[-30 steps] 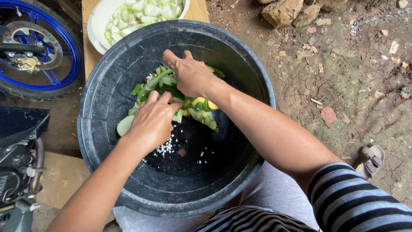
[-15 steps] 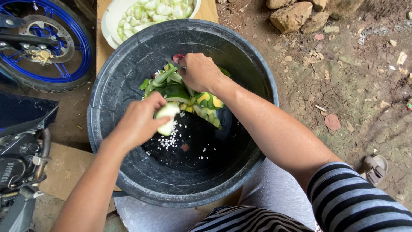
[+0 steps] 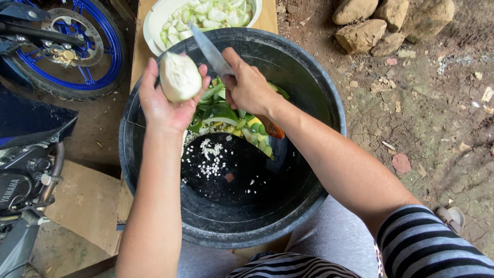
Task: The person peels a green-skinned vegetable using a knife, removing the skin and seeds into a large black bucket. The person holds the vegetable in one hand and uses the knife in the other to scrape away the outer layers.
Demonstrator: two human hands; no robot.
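- Above the big round black plastic tub [image 3: 154, 170], at its far-left rim, the left hand [image 3: 163, 103] cups a pale, peeled egg-shaped vegetable half [image 3: 179, 77], cut face up toward the camera.
- Left fingers [image 3: 150, 77] are wrapped round the vegetable's back and sides, thumb on its right edge; clamped on it, palm up.
- Vegetable's long axis runs roughly from the tub's far rim back toward the person, rounded wide end nearer the wrist, narrower end pointing away.
- Right hand [image 3: 249, 87] is just to the right of the vegetable, over the tub's far half, fingers closed tight on the handle of a steel-bladed kitchen knife [image 3: 211, 50].
- Blade slants up and left from the right fist, tip reaching past the tub's far rim; it sits just beside the vegetable's upper right edge, close but I cannot tell if touching.
- Key relation: vegetable lies left of the blade, so the knife hand is the nearer one to cut into it.
- Inside the tub, under the right hand, a heap of green and yellow peelings [image 3: 231, 123]; white seeds or bits [image 3: 211, 157] are scattered on the tub floor nearer the person.
- Beyond the tub's far rim, a white bowl of pale green cut pieces [image 3: 154, 20] on a wooden board [image 3: 136, 51].
- Left of the tub, a blue motorcycle wheel [image 3: 72, 51]; right of it, bare dirt ground [image 3: 422, 113] with stones.
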